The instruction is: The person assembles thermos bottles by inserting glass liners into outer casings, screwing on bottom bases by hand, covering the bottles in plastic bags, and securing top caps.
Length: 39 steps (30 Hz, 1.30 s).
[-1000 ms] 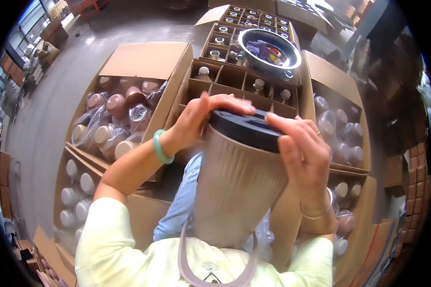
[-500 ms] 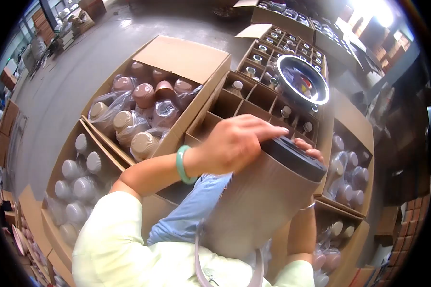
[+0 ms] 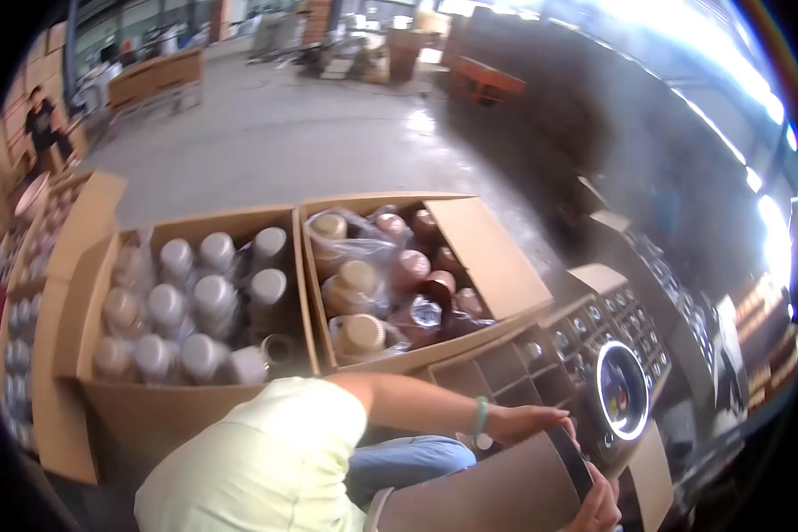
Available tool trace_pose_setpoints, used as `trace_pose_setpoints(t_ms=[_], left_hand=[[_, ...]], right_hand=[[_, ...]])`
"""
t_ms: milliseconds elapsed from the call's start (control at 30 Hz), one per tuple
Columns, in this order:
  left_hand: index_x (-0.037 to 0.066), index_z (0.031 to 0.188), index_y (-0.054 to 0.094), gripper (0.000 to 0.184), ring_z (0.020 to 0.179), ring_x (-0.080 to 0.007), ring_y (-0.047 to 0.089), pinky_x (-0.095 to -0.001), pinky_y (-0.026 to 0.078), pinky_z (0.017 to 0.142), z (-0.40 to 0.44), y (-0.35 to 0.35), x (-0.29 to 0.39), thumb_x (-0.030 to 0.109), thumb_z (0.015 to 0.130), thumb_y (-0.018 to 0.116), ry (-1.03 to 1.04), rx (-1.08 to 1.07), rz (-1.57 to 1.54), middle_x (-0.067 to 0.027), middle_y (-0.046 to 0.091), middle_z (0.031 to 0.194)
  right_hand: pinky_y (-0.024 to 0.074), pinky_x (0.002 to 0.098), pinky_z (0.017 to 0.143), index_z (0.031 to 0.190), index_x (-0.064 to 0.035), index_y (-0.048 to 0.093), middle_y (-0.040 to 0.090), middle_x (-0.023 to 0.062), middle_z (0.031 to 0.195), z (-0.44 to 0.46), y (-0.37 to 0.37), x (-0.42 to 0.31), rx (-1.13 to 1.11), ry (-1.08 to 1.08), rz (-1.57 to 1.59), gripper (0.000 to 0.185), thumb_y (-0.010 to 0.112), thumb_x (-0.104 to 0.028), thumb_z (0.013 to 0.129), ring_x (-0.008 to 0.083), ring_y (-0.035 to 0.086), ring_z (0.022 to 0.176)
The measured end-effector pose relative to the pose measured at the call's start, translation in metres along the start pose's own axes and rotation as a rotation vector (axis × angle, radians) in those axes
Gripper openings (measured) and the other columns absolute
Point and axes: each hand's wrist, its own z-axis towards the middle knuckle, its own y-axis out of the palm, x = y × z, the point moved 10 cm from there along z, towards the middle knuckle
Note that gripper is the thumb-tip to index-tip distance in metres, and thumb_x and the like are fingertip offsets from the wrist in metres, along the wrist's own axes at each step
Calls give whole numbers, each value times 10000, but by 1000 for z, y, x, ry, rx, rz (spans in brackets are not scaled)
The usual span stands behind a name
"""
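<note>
Head view; left hand (image 3: 532, 424) and right hand (image 3: 600, 505), grip around black-lidded tumbler (image 3: 488, 488); now lower in view

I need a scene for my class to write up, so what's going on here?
The left hand and right hand of a person in a pale yellow top are at opposite sides of the dark lid on a large, tilted grey-brown container. The lid is on the container, not lifted off. Nearby are an open cardboard box of pale-topped vessels and, just beyond the hands, a metal bowl.
</note>
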Motion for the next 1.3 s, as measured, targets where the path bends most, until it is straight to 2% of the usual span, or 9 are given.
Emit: trace_pose_setpoints(t_ms=[300,433,500,633,833,967,1000,1133,1300], left_hand=[[147,971,650,515,865,-77,631,-277,497,831,-3,-51,-34,590,1017,392,-16,230,124,22,666,945],[-5,1147,656,762,1181,-282,583,-387,436,1015,-34,-5,35,596,1038,201,21,258,849,-176,649,1212],[4,1133,655,682,1139,-350,591,-396,449,985,-41,54,76,541,1043,245,338,208,1149,-206,652,1134],[-5,1134,659,534,1139,-370,587,-426,449,995,-36,114,90,419,1000,362,273,186,1475,-192,656,1138],[-14,1160,674,612,1338,-303,471,-417,297,1172,-12,17,23,442,1030,287,-30,192,384,-201,572,1364],[-43,1418,477,611,1364,-258,456,-388,292,1183,-7,-1,-21,382,996,359,-440,70,-144,-189,447,1499],[-50,1495,353,657,1382,-246,443,-364,281,1188,-7,-9,-20,354,978,379,-448,45,-123,-182,407,1533],[-53,1329,573,730,1419,-279,393,-422,248,1200,-3,19,46,517,1051,211,-179,24,371,-211,488,1462],[-36,1184,661,556,1138,-289,640,-380,475,1008,-18,60,67,402,1071,337,31,3,924,-170,687,1175]], right_hand=[[460,414,949,1070,-6,719,731,141,1077,-3,29,91,-210,275,77,363,435,-229,1034,324,649,972],[459,405,979,1065,21,708,720,161,1098,3,37,79,-134,138,168,382,434,-243,1019,325,645,1028],[458,400,993,1062,34,702,714,171,1109,-4,34,85,-63,112,275,393,434,-249,1011,326,643,1057],[457,391,1022,1056,61,691,703,191,1130,-15,44,95,41,68,632,418,433,-262,996,327,639,1113],[434,384,1044,1159,59,666,694,243,1125,-12,12,66,-145,133,408,574,339,-399,1049,339,618,1187],[362,439,1099,1243,32,635,657,227,1236,8,22,20,-338,95,233,655,254,-470,1061,347,588,1228],[347,455,1107,1262,27,627,646,215,1266,10,25,31,-317,66,328,658,250,-474,1061,349,583,1235],[353,469,1095,1292,16,620,628,173,1323,1,18,70,-324,8,486,648,304,-493,1047,327,585,1233],[381,424,1069,1160,40,695,667,205,1243,-28,22,91,-102,-98,712,581,400,-438,1009,311,613,1183]])
